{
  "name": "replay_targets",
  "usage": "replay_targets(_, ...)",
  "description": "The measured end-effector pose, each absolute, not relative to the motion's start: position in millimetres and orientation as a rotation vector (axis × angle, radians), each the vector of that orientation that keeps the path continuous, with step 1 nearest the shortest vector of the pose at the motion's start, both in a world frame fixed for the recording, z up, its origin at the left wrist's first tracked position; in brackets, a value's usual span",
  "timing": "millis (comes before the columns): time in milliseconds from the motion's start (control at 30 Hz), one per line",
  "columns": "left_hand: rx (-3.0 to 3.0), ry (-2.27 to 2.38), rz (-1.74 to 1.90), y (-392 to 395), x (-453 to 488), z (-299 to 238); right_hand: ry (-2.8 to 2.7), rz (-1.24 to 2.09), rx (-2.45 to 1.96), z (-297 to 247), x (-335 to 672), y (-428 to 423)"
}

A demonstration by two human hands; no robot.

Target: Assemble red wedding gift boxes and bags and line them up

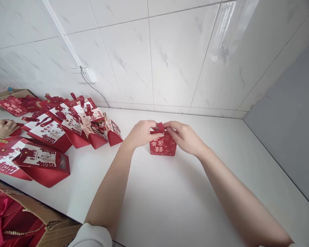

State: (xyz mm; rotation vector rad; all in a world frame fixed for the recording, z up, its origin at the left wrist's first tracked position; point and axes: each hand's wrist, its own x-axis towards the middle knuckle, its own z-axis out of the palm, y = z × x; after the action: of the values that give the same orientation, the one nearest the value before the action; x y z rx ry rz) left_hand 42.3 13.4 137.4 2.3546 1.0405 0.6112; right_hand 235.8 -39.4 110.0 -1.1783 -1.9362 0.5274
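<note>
A small red gift box (163,145) with pale printed characters stands upright on the white table, its front towards me. At the box's upper left edge, my left hand (145,133) is closed, the thumb in front and the fingers behind. My right hand (184,135) grips the upper right edge, fingertips close to the top. Between the two hands a dark red ribbon loop (160,127) rises from the top. My fingers hide part of the upper edge and some of the lettering.
Several red and white gift boxes (76,125) with ribbon handles crowd the left side. Another person's hand (3,128) rests among them. A cardboard carton (48,219) of red bags sits at lower left. A cable (96,90) runs from the wall socket (83,75).
</note>
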Motion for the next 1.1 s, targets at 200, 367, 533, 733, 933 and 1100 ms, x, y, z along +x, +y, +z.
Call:
replay_targets(200, 2.298, 1.074, 0.632, 20, 43, 129, -1.800, 0.449, -1.237, 99, 222, -34)
replay_targets(367, 2.260, 1.067, 0.638, 24, 43, 124, -1.714, 0.506, -1.237, 94, 221, -32)
replay_targets(533, 2.210, 1.067, 0.597, 25, 42, 127, -1.683, 0.586, -1.274, 98, 222, -34)
replay_targets(733, 2.120, 1.075, 0.453, 30, 23, 136, -1.888, 0.750, -1.328, 111, 250, -35)
replay_targets(933, 2.125, 1.120, 0.392, 34, 14, 135, -1.968, 0.974, -1.362, 107, 276, -28)
replay_targets(1100, 2.135, 1.087, 0.398, 44, 13, 126, -1.880, 1.156, -1.213, 93, 284, -16)
